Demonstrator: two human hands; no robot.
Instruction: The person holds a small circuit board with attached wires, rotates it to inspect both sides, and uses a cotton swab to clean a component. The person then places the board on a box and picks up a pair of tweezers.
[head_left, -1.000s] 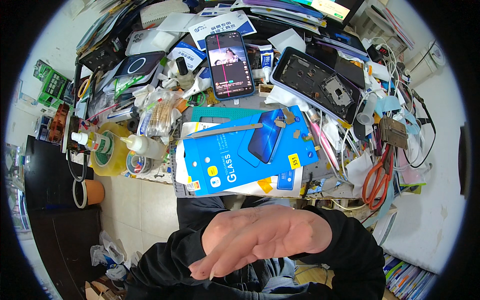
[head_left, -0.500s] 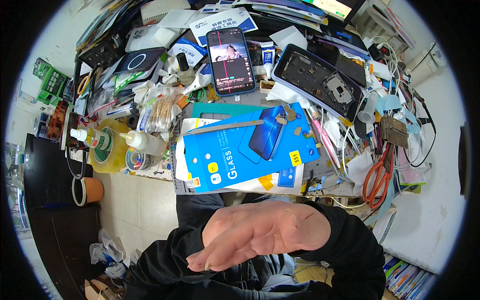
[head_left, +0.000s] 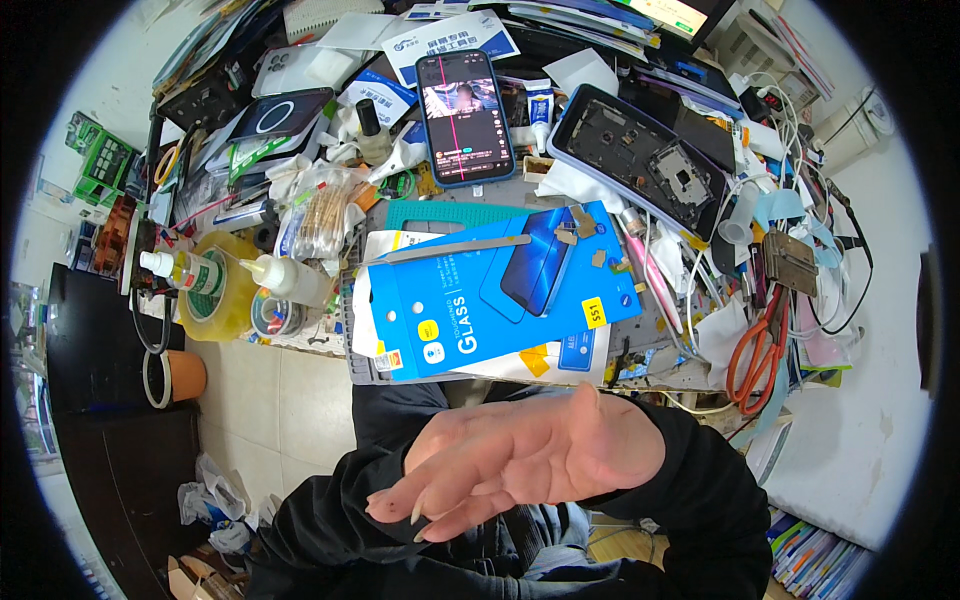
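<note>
Over my lap, my right hand (head_left: 540, 455) reaches across from the right, palm showing, thumb raised and fingers apart, holding nothing. Behind it only a rounded part of my left hand (head_left: 436, 432) shows. Its fingers are covered by the right hand. Just beyond the hands, at the bench's near edge, lies a blue screen-protector box (head_left: 440, 310), with metal tweezers (head_left: 450, 250) and a few small brownish scraps (head_left: 566, 237) on top. Farther back, a phone (head_left: 465, 120) with a lit screen and a pink vertical line faces me.
An opened phone (head_left: 630, 155) with exposed innards lies at the back right. Red-handled scissors (head_left: 757, 355) hang near the right edge. On the left are a white squeeze bottle (head_left: 295, 282), a tape roll (head_left: 225, 310) and bagged cotton swabs (head_left: 325, 215). Cables clutter the right side.
My right thumb has lifted and its fingers have spread apart. The left hand's visible part has barely moved. The picture on the lit phone has changed.
</note>
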